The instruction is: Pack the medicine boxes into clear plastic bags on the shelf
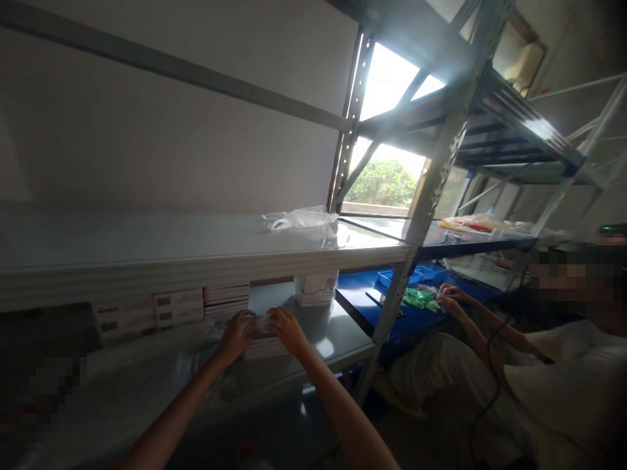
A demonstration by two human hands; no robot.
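Both my hands reach over the lower shelf [337, 333]. My left hand [238, 336] has its fingers curled at the left end of a small whitish item [263, 322], too dim and blurred to name. My right hand [290, 331] closes on the same item from the right, fingers bent downward. Just beneath them lies a stack of flat white boxes [267, 348]. Behind my left hand stand red-edged white boxes [226, 299], with labelled boxes [179, 307] further left. Another white stack [317, 288] sits behind and to the right of my right hand.
A clear plastic bag [304, 220] lies on the upper shelf [147, 238]. A metal post [431, 189] rises on the right. Beyond it, a co-worker's hands [453, 297] work over a blue table [360, 287] with a green bag [420, 299] and blue trays [392, 277].
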